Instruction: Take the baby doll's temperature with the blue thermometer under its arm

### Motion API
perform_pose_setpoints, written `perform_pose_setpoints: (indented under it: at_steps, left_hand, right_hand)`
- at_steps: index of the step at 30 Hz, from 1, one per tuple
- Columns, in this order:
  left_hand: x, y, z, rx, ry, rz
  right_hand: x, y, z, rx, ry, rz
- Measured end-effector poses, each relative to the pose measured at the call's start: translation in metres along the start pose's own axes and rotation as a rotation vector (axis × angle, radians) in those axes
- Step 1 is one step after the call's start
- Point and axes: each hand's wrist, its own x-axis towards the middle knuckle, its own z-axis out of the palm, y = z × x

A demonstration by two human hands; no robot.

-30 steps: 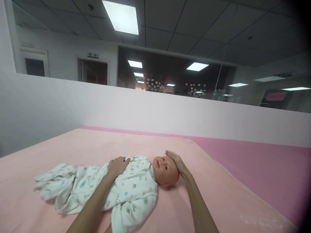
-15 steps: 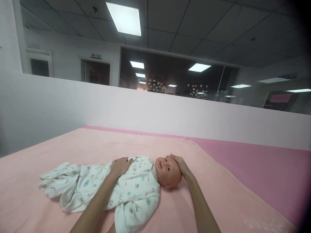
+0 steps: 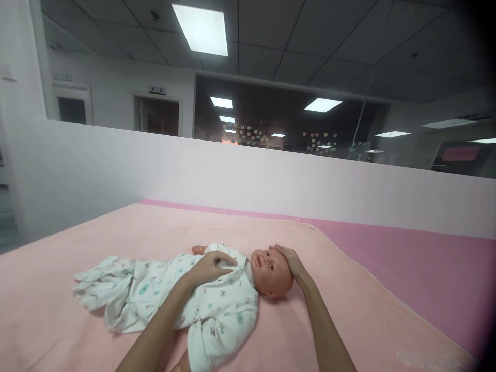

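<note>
head view, doll [image 3: 232, 289] under both hands

White partition wall [image 3: 248, 175], dark glass window [image 3: 290, 119], lit ceiling panels [image 3: 201, 28].

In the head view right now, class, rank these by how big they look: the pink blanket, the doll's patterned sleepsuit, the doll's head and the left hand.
1. Pink blanket, by far the largest.
2. Patterned sleepsuit.
3. Doll's head and left hand: they look much alike, so I won't rank them.
</note>
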Motion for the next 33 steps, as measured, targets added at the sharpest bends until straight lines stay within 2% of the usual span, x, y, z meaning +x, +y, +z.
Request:
perform_pose_setpoints:
  at_steps: [2, 4, 8, 10, 12, 13, 14, 15, 17, 19, 21, 23, 26, 33]
  left_hand:
    - [0.000, 0.000, 0.000, -0.002, -0.093, 0.038]
    - [0.000, -0.001, 0.000, -0.017, -0.115, 0.065]
    - [0.001, -0.005, 0.001, -0.034, -0.059, 0.034]
    - [0.002, -0.008, 0.003, -0.045, -0.014, 0.000]
    - [0.004, -0.012, 0.003, -0.079, 0.061, -0.024]
    - [0.005, -0.015, 0.004, -0.109, 0.116, -0.032]
    - [0.006, -0.018, 0.003, -0.149, 0.175, -0.037]
    - [0.008, -0.020, 0.003, -0.196, 0.229, -0.042]
    - [0.011, -0.025, 0.003, -0.298, 0.292, -0.050]
    - [0.012, -0.028, 0.003, -0.381, 0.289, -0.039]
    - [0.012, -0.028, 0.003, -0.433, 0.263, -0.021]
    - [0.011, -0.027, 0.003, -0.466, 0.230, -0.002]
    - [0.008, -0.023, 0.003, -0.477, 0.202, 0.027]
    - [0.005, -0.021, 0.003, -0.431, 0.166, 0.041]
  right_hand:
    - [0.002, 0.001, 0.001, -0.034, 0.048, -0.034]
    - [0.003, 0.002, 0.000, -0.079, 0.144, -0.076]
    - [-0.002, -0.004, -0.007, -0.196, 0.487, -0.142]
    - [-0.009, -0.013, -0.006, -0.343, 0.708, -0.260]
    - [-0.017, -0.023, 0.003, -0.565, 0.859, -0.512]
    - [-0.022, -0.027, 0.013, -0.676, 0.859, -0.672]
    - [-0.027, -0.029, 0.027, -0.767, 0.790, -0.833]
    - [-0.032, -0.030, 0.043, -0.824, 0.655, -0.975]
    - [-0.043, -0.027, 0.082, -0.917, 0.277, -1.155]
    - [-0.051, -0.020, 0.119, -0.950, 0.028, -1.144]
    - [-0.056, -0.011, 0.145, -0.955, -0.106, -1.043]
    - [-0.057, -0.006, 0.155, -0.937, -0.102, -0.905]
    - [-0.056, -0.005, 0.152, -0.935, 0.018, -0.738]
    - [-0.054, -0.004, 0.147, -1.018, 0.084, -0.546]
